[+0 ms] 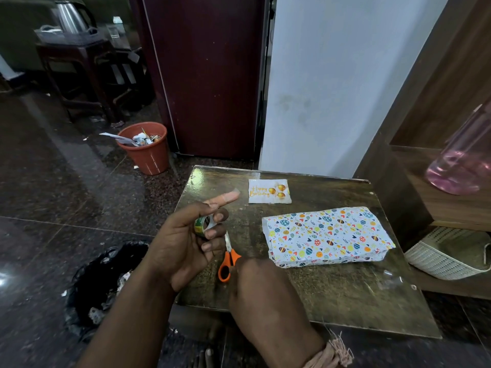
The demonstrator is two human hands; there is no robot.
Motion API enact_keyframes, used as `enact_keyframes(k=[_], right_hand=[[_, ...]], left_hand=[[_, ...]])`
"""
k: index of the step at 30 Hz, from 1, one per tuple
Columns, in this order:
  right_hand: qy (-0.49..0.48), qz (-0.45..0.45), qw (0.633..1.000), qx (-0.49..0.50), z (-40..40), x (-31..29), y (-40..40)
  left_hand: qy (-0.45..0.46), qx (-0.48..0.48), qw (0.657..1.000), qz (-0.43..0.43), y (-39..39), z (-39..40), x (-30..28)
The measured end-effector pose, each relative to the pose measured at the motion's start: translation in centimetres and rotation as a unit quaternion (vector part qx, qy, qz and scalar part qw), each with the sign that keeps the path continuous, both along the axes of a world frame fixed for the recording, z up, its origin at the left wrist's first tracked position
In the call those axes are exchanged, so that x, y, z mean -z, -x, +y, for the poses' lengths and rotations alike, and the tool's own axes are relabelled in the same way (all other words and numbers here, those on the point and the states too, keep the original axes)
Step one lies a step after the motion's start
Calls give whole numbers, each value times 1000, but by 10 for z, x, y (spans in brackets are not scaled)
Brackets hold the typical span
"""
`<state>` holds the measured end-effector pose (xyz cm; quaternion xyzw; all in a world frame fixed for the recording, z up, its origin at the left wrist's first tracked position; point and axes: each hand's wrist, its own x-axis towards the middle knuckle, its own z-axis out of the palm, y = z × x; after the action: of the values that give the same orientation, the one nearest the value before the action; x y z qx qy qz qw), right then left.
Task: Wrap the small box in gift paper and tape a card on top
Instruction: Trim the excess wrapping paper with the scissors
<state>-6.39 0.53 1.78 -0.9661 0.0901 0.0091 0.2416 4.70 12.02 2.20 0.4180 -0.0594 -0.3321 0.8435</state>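
Brown wooden tabletop (332, 293) seen from the head camera. The wrapped box (328, 236), in paper printed with coloured eggs, lies near the right edge. A birthday card (269, 191) lies flat near the far edge, apart from the box. The left hand (190, 241) curls around a tape roll (203, 225), index finger extended with a clear tape strip (233, 193) stuck to its tip. The right hand (261, 290) rests at orange-handled scissors (228, 260); its grip is hidden.
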Motion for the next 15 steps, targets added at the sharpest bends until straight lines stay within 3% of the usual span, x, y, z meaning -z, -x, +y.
enact_keyframes(k=[7, 15], right_hand=[[-4, -10, 1000, 8, -3, 3, 0], [-82, -237, 967, 38, 0, -2, -5]], left_hand=[[4, 6, 1000, 5, 1, -2, -1], [4, 20, 1000, -12, 1, 1, -1]])
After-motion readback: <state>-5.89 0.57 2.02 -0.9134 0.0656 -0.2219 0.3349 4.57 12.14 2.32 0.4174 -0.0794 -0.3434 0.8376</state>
